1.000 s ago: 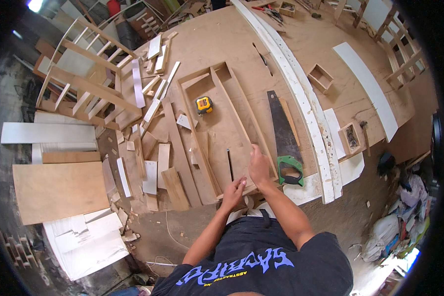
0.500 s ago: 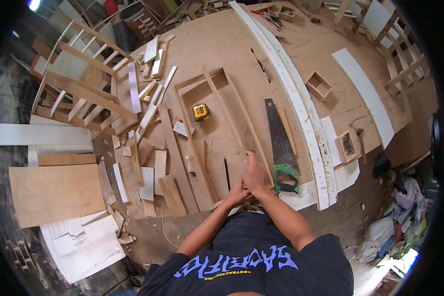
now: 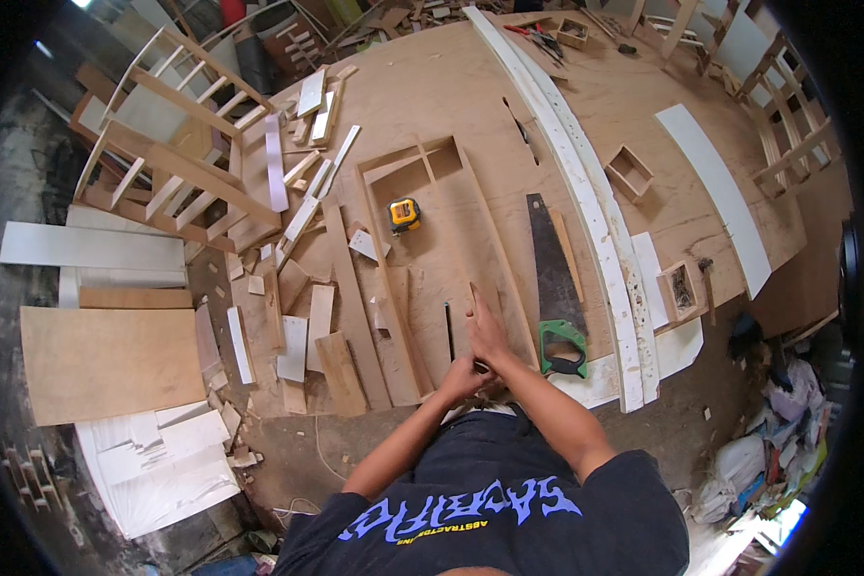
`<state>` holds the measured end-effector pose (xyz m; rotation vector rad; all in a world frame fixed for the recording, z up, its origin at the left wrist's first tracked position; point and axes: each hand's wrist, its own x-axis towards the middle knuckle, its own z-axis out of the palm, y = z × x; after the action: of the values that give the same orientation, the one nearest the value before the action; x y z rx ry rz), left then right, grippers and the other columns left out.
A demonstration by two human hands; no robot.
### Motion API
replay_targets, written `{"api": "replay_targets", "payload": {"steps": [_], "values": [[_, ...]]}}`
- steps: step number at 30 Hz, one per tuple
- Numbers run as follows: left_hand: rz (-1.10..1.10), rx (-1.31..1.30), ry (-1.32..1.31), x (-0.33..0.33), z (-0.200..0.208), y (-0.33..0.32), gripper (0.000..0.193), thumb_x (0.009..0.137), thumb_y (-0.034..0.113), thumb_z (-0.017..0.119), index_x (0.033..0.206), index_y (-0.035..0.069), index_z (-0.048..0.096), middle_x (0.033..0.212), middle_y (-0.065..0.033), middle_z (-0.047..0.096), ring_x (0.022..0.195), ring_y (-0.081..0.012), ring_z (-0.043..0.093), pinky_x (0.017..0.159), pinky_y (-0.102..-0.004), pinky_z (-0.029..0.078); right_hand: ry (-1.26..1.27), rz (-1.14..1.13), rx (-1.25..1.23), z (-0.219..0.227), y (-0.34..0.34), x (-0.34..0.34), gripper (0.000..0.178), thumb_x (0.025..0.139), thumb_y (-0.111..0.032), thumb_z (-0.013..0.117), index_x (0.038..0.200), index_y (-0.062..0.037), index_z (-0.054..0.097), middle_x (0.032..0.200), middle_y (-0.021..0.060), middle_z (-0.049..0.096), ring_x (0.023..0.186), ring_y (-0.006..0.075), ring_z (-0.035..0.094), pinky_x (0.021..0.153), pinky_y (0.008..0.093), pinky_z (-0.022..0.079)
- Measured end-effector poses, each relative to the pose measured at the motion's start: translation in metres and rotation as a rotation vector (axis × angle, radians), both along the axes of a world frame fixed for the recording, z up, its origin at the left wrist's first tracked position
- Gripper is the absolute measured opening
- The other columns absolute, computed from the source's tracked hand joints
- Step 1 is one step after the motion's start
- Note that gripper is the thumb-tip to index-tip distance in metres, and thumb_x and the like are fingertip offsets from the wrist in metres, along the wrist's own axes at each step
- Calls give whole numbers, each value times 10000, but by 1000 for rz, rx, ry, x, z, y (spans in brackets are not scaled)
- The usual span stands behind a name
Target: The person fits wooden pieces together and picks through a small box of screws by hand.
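A long, shallow wooden frame [image 3: 504, 254] lies in front of me. A thin wooden slat [image 3: 440, 200] runs lengthwise inside it, blurred toward its near part. My right hand [image 3: 488, 336] is at the slat's near part, with its fingers straight along it and the thumb on the left side. Close below, at the near end of the frame, my left hand [image 3: 465, 378] is closed beside the right wrist. What its fingers hold is hidden. A yellow and black tape measure [image 3: 404, 216] rests inside the frame. Between it and my hands is a dark slot [image 3: 449, 331].
Right of the frame lies a green-handled handsaw [image 3: 559, 288], then a long white board [image 3: 586, 202]. Small wooden boxes [image 3: 630, 173] stand beyond. Wood offcuts [image 3: 307, 331] crowd the left, beside a slatted wooden chair frame [image 3: 178, 144]. Pliers [image 3: 542, 43] lie far off.
My right hand's fingers have straightened from a curled grip and point away from me. The slat looks more blurred. My left hand has stayed close to the frame's near end. The view has shifted slightly.
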<state>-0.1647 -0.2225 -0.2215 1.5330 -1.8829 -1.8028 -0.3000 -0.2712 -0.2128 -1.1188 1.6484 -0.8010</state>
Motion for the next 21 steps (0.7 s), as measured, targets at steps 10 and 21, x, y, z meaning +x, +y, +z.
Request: {"api": "replay_targets", "payload": {"steps": [10,21], "values": [[-35,143,154,15,-18,32,413,988,249,725,1240,-76,692,1185,-175,764,1091,-249,719,1004,-382,535,37,-19,-41,13,32,0,767,927,-129,458,1672,-163,281,1314,288,616,1205,450,611,1078,494,455],[-140,323,258,11,-25,39,407,981,286,749,1228,-34,704,1060,-60,761,949,-128,653,876,-315,521,9,-75,-15,2,57,-7,815,894,-138,473,1680,-218,274,1184,267,643,1110,448,634,1036,502,482]]}}
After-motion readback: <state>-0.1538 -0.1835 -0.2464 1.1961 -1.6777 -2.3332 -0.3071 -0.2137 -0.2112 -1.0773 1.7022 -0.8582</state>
